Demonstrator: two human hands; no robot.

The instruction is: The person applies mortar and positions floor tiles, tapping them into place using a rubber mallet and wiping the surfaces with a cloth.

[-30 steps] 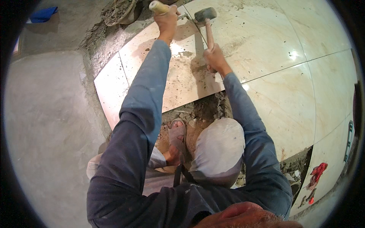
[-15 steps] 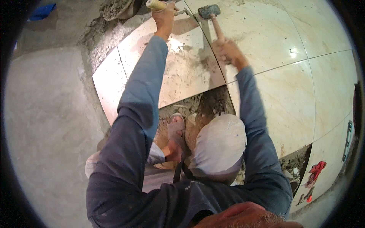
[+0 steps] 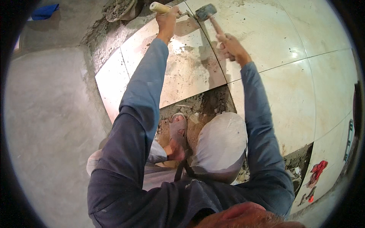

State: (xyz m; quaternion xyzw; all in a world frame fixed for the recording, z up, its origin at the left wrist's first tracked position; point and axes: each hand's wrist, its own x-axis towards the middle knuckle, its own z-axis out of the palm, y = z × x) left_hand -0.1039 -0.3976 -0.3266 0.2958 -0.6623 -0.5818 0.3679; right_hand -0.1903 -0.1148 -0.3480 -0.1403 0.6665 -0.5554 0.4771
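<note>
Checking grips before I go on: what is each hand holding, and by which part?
The right hand holds a mallet low on its wooden handle. The left hand grips the pale wooden handle of a tool; its working end is unclear.

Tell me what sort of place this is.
Most likely a room having its floor tiled. Large glossy floor tiles are laid beside bare mortar bed and raw cement floor. The right hand holds a mallet, the left hand a wooden-handled tool.
</note>
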